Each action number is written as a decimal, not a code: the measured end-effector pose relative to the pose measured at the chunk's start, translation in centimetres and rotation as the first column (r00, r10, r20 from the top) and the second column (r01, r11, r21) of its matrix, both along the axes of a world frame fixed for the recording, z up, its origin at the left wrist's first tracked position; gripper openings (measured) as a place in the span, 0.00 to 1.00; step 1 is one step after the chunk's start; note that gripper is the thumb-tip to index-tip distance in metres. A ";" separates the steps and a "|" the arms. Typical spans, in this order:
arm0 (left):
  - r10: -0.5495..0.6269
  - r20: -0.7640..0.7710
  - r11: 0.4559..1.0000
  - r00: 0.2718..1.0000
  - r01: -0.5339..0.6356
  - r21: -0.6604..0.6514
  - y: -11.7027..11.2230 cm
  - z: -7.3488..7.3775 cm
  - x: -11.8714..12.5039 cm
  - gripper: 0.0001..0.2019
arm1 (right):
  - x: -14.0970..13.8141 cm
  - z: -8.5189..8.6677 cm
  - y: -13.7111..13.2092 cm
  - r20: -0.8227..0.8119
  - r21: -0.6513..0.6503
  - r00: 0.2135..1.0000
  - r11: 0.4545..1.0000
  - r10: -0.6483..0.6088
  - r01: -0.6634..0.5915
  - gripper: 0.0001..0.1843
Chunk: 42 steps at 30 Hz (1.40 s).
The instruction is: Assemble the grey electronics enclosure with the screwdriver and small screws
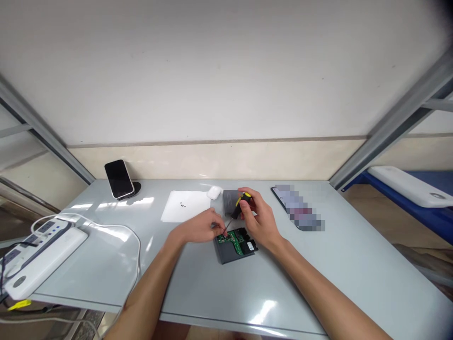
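Observation:
A small dark case with a green circuit board (235,244) inside lies open on the grey table (219,293). My right hand (258,217) is closed round a black and yellow screwdriver (241,204), whose tip points down at the board's left corner. My left hand (201,227) rests beside that corner, fingers pinched together at the board's edge near the tip. A grey lid or plate (230,198) lies just behind the hands.
A white sheet of paper (186,206) with small dark screws on it lies left of the hands, a white earbud case (214,192) beside it. A phone (119,179) leans on a stand at back left. A power strip and white power bank (42,252) sit far left. Another phone (297,208) lies right.

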<state>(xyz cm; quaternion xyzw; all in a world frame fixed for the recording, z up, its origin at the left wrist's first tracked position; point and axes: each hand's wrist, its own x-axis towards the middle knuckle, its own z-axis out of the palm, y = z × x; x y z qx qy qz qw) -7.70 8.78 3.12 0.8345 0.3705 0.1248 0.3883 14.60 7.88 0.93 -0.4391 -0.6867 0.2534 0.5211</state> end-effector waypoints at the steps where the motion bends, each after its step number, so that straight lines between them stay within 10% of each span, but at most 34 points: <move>1: 0.001 0.008 1.000 1.000 -0.001 -0.004 0.0 -0.1 0.0 0.14 | 0.0 0.0 0.0 0.003 0.002 1.000 1.000 -0.001 0.001 0.18; 16: -0.009 0.035 0.998 0.999 0.008 0.054 -0.2 0.4 -0.1 0.11 | -0.3 2.8 -1.4 0.076 0.043 0.979 0.981 0.187 -0.191 0.18; 31: 0.049 -0.020 0.936 0.999 -0.053 -0.349 0.3 0.1 -1.5 0.09 | -2.4 3.0 -1.8 -0.605 -0.136 0.676 0.782 0.420 -0.608 0.18; 42: 0.104 0.118 0.952 0.988 -0.064 -0.298 0.3 -1.5 0.1 0.12 | -1.2 2.8 -0.9 -0.606 -0.141 0.706 0.823 0.368 -0.550 0.18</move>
